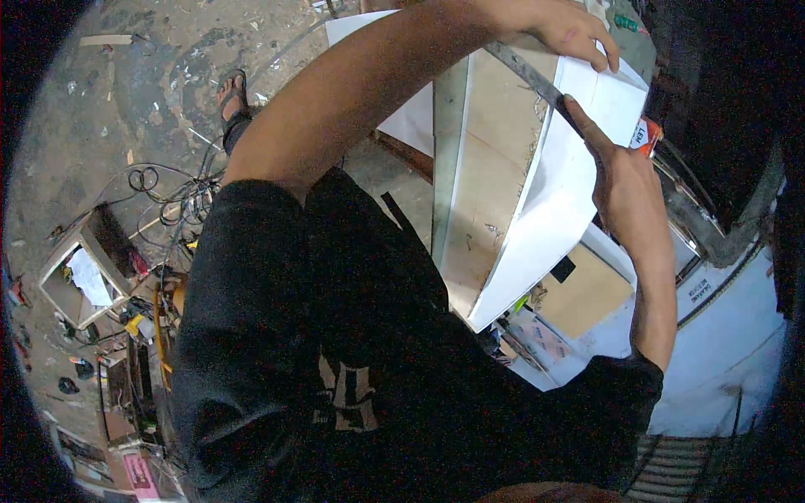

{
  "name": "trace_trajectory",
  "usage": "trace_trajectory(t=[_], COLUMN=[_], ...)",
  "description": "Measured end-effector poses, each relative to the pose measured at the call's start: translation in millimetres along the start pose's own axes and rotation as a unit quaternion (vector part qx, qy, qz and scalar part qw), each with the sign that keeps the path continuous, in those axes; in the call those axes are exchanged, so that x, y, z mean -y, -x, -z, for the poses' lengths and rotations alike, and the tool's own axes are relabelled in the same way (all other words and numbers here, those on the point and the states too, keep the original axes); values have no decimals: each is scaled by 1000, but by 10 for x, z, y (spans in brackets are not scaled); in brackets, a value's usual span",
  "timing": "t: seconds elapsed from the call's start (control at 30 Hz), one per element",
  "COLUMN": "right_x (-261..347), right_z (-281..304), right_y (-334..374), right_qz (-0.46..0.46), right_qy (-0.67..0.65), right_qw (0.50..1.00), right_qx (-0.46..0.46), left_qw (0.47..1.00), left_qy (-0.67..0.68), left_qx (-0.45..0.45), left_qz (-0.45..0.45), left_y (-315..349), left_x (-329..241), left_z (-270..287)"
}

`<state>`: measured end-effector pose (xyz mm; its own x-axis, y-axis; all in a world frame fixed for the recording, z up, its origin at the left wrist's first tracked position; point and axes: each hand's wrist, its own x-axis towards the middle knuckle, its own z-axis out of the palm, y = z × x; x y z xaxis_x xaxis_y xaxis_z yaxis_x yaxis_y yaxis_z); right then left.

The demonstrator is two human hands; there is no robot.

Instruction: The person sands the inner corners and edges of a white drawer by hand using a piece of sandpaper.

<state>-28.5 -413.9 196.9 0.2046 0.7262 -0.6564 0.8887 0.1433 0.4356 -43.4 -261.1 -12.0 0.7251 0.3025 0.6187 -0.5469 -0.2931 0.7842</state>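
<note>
A long, flat grey metal bar [530,77] lies slanting over a tan board [495,159] with white edges and a white sheet [558,180] beside it. My right hand [625,180] is at the bar's near end, its forefinger stretched along the metal and its other fingers mostly hidden beneath. The bar's far end passes out of sight by my left wrist. My left hand [570,35] reaches across from the left, fingers bent down and apart over the far part of the white sheet. Its thumb is hidden.
An orange-and-white can [646,136] stands right of the sheet. Coiled black cables [197,197] and an open wooden box [84,268] with white paper lie on the floor at left. A sandaled foot [233,94] shows at upper left. A tan panel [587,293] lies nearer.
</note>
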Motion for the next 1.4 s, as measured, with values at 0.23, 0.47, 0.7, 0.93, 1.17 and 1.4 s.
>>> trace_trajectory(t=[0.23, 0.47, 0.7, 0.93, 1.17, 1.4], right_x=[-49, -38, 113, 69, 30, 116], right_z=[14, 86, -28, -223, -52, -230], right_y=[76, 289, 126, 202, 343, 237], right_qz=[2, -45, -53, -41, -53, -55], right_qy=[6, -40, 19, -21, -35, 32], right_qw=[1000, 998, 998, 999, 998, 998], right_qx=[-8, -12, 22, -11, -25, -17], left_qw=[1000, 999, 1000, 999, 997, 998], left_qy=[-25, -44, -2, -35, -68, -60], left_qx=[-19, -7, 9, 12, -24, -16], left_qz=[2, 5, 25, 22, 10, -14], left_y=[-1, -25, -90, -148, -63, -119], left_x=[70, 114, 104, 42, 132, 202], left_z=[-13, 17, -42, -139, -39, -70])
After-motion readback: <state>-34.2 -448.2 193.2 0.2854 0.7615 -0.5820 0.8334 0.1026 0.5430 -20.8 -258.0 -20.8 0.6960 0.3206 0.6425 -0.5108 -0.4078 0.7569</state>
